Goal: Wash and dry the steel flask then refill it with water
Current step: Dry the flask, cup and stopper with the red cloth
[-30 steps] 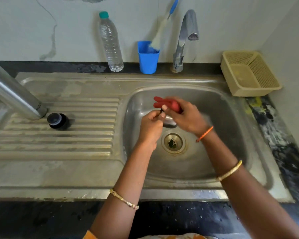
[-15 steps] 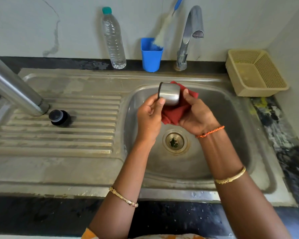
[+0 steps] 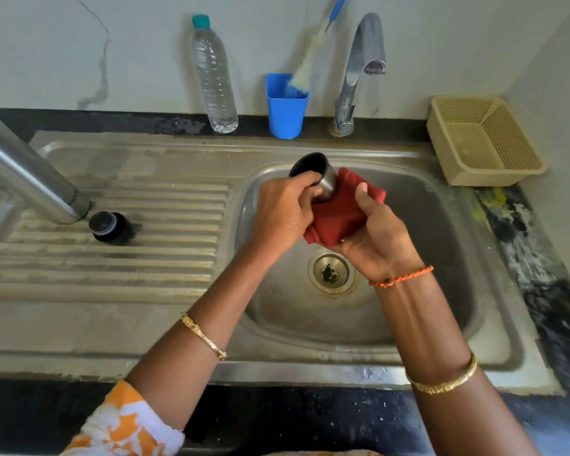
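At frame centre, over the sink, our left hand grips the steel cap while our right hand clutches the red cloth against it. The steel flask lies at left on the drainboard; refilling remains, we judge.

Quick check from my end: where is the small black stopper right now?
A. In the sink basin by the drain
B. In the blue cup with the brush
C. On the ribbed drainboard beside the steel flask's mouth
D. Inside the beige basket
C: the black stopper sits on the ribbed drainboard just right of the inverted steel flask, while both hands work over the basin.
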A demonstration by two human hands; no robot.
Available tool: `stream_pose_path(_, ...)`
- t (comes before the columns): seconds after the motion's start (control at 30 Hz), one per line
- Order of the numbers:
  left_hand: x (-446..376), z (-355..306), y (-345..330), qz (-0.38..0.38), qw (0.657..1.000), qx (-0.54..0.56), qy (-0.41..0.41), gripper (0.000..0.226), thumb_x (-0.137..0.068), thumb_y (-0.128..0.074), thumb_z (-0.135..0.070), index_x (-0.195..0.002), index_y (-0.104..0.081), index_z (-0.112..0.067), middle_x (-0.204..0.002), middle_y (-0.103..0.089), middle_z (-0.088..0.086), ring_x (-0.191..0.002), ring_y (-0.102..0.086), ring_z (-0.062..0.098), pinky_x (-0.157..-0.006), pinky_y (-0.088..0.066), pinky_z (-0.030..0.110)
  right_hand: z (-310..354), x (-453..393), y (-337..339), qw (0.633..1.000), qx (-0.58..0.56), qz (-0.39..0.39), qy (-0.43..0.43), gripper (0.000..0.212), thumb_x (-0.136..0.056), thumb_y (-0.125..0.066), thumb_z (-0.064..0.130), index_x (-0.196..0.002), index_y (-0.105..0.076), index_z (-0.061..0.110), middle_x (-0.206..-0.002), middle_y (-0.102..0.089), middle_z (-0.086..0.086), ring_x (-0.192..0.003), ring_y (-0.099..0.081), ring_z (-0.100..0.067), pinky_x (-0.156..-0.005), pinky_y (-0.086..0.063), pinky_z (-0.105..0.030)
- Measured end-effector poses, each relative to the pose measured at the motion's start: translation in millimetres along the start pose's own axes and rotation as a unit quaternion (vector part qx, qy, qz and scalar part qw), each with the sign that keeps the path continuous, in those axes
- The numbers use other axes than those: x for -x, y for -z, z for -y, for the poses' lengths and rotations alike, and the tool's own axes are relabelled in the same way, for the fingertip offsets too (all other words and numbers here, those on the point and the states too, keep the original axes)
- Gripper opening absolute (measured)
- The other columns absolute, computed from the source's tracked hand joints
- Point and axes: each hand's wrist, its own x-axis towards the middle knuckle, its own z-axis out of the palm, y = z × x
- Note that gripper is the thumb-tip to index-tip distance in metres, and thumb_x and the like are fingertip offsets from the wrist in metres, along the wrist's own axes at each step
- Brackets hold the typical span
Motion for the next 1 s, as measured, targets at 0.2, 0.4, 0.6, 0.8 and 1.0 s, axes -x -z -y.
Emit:
stream_pose_path(0.2, 1, -1, 0, 0.048, 0.998, -0.001, -0.043, 0.026, -0.088, -0.056, -0.015, -0.105, -0.073, -0.005, -0.088, -0.074, 0.014, -0.079, -0.070, 0.030, -0.070, -0.053, 0.032, 17, -5, -1, 1.000, -0.006, 0.026, -0.007, 0.040, -0.103, -0.033, 0.034, -0.135, -0.050, 0.018, -0.121, -0.063, -0.018, -0.090, -0.068, -0.037, -0.075, -0.050, -0.061)
stream_pose_path(0.4, -1, 5, 5, 0.106, 0.972, 0.179, 0.112, 0.026, -0.093, -0.060, -0.013, -0.115, -0.067, -0.004, -0.103, -0.071, 0.008, -0.089, -0.067, 0.006, -0.072, -0.046, 0.016, 19, 0, 5, 0.999, 0.025, 0.018, 0.024, 0.035, -0.102, -0.037, 0.028, -0.130, -0.056, 0.018, -0.122, -0.064, -0.011, -0.101, -0.061, -0.036, -0.082, -0.050, -0.058)
stream_pose_path(0.6, 1, 5, -4, 0.107, 0.992, -0.015, 0.063, 0.025, -0.092, -0.059, -0.022, -0.109, -0.072, -0.009, -0.095, -0.074, 0.015, -0.087, -0.068, 0.030, -0.075, -0.054, 0.037, 2, 1, 8, 0.996, 0.066, -0.028, 0.061, 0.029, -0.101, -0.043, 0.027, -0.122, -0.061, 0.021, -0.102, -0.071, -0.008, -0.085, -0.065, -0.029, -0.091, -0.037, -0.072)
stream_pose_path(0.8, 10, -10, -6, 0.133, 0.985, 0.089, 0.072, 0.022, -0.092, -0.063, -0.015, -0.112, -0.072, -0.010, -0.102, -0.074, 0.005, -0.086, -0.068, 0.013, -0.070, -0.050, 0.013, 12, -3, 13, 0.999, 0.013, -0.026, 0.018, 0.033, -0.103, -0.036, 0.028, -0.126, -0.058, 0.019, -0.115, -0.066, -0.016, -0.093, -0.067, -0.037, -0.085, -0.045, -0.066)
stream_pose_path(1.0, 13, 11, -15, 0.115, 0.977, -0.177, 0.004, 0.025, -0.086, -0.048, -0.011, -0.073, -0.068, -0.019, -0.070, -0.069, 0.000, -0.085, -0.063, 0.024, -0.090, -0.022, 0.038, 3, 6, 14, 0.998, 0.056, -0.011, 0.016, 0.026, -0.099, -0.046, 0.026, -0.118, -0.063, 0.019, -0.117, -0.067, -0.012, -0.106, -0.065, -0.032, -0.093, -0.046, -0.060)
